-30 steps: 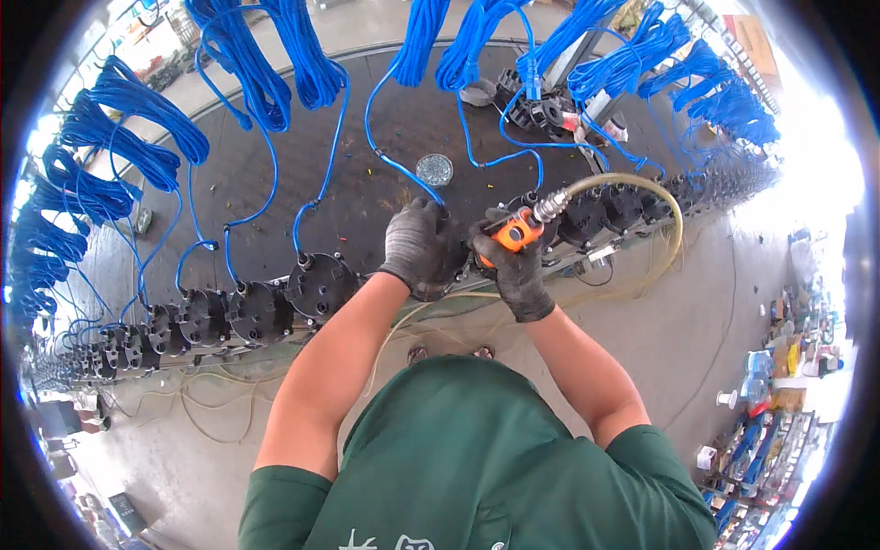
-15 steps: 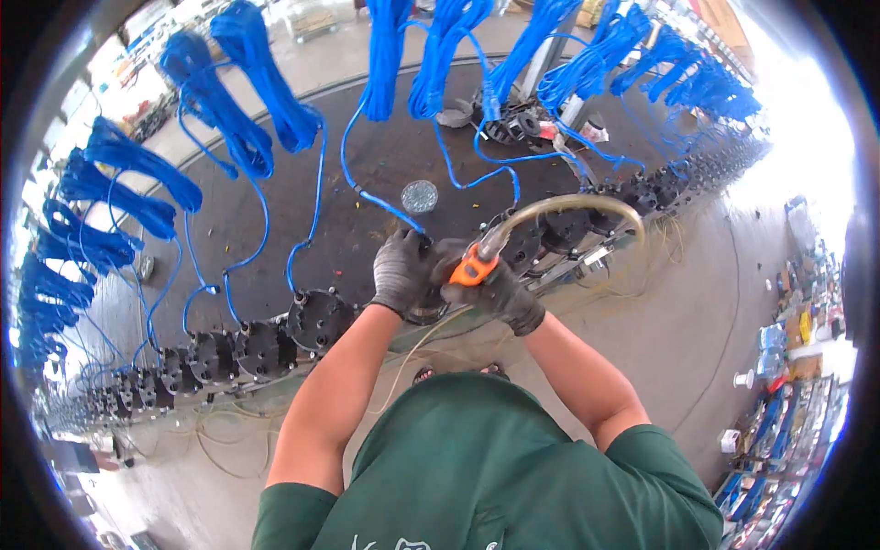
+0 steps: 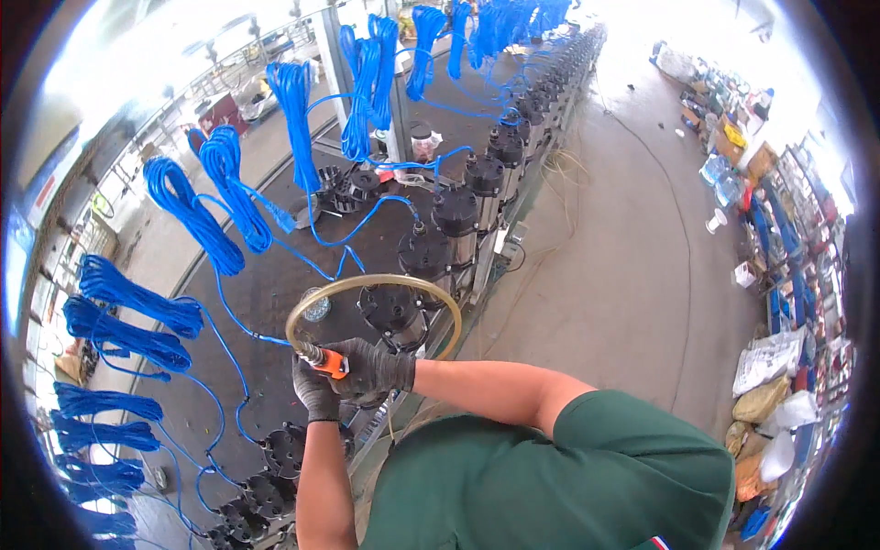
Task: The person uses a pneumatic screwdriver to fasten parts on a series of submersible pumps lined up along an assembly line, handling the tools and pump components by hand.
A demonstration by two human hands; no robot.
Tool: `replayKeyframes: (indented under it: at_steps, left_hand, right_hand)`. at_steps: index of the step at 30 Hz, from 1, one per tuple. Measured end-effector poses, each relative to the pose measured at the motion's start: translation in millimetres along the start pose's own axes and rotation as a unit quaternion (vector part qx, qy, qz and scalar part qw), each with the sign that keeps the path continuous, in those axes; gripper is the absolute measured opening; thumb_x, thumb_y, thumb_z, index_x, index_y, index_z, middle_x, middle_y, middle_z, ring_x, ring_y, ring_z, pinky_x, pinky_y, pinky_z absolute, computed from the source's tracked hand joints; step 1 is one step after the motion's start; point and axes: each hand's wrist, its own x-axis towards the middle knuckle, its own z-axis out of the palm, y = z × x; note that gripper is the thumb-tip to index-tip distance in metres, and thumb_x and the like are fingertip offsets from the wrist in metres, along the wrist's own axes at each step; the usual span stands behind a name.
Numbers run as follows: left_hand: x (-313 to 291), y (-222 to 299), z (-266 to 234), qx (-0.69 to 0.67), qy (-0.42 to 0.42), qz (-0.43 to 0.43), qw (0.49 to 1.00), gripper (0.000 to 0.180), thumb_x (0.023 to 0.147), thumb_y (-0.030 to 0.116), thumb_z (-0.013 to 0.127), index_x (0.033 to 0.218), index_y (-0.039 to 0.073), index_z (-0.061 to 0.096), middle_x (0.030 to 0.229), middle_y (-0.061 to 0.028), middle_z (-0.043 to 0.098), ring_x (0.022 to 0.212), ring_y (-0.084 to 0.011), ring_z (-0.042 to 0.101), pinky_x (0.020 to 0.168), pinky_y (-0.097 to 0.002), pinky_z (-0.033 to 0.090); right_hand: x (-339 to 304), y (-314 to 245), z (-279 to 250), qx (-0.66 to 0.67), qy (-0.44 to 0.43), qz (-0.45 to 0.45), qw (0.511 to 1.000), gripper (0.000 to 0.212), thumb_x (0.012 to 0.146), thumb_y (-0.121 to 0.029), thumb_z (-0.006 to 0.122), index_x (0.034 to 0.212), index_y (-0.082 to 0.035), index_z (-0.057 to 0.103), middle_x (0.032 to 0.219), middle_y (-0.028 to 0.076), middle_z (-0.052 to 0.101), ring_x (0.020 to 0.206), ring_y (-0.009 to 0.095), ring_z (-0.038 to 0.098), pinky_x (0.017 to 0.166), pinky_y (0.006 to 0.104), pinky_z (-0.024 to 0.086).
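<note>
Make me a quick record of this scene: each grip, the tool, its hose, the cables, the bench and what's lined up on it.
Right grip: gloved, holding the orange tool
Left grip: gloved, close against the right; anything held is hidden
Hose: yellowish, looping from the tool's metal connector
Cables: blue, bundled, hanging in a row
Bench: dark top
Units: black-topped, lined along the bench edge
Dish: round, partly behind the hose
</note>
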Motion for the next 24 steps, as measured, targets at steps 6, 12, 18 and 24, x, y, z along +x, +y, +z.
replayKeyframes:
  at_steps: [6,12,18,24]
  left_hand:
    - [-7,9,11,0.179,-0.022,0.051,0.982,0.022,0.09,0.006,0.061,0.112,0.006,0.063,0.104,-0.0037,0.065,0.1,-0.0241,0.064,0.088,-0.0363,0.051]
    - [2,8,-9,-0.058,-0.005,-0.026,0.998,0.033,0.103,0.034,0.057,0.119,0.006,0.065,0.107,-0.0059,0.07,0.095,-0.0238,0.069,0.09,-0.0412,0.057]
    - [-82,44,107,0.117,-0.001,0.201,0.973,0.048,0.103,0.046,0.055,0.128,0.004,0.06,0.119,-0.0067,0.065,0.107,-0.0203,0.064,0.096,-0.0394,0.052]
    - [-134,65,187,0.348,-0.064,0.293,0.888,0.066,0.086,0.021,0.079,0.141,0.002,0.048,0.115,-0.0043,0.062,0.101,-0.0176,0.062,0.092,-0.0339,0.052]
  right_hand:
    - [-3,-3,-3,0.05,0.063,0.0,0.997,0.042,0.08,-0.002,0.076,0.121,-0.005,0.065,0.107,0.0,0.068,0.101,0.009,0.059,0.089,0.0302,0.052]
    - [-1,2,10,0.037,0.013,-0.074,0.996,0.046,0.079,0.001,0.074,0.124,-0.003,0.063,0.109,0.004,0.069,0.102,0.01,0.059,0.091,0.0314,0.052]
    - [-8,1,-4,0.108,0.009,-0.043,0.993,0.055,0.083,0.003,0.079,0.133,-0.005,0.059,0.125,0.002,0.066,0.113,0.012,0.061,0.1,0.0333,0.053]
    - [0,2,14,0.156,0.063,-0.005,0.986,0.048,0.088,-0.008,0.078,0.132,-0.01,0.06,0.124,0.007,0.068,0.113,0.014,0.062,0.102,0.0349,0.05]
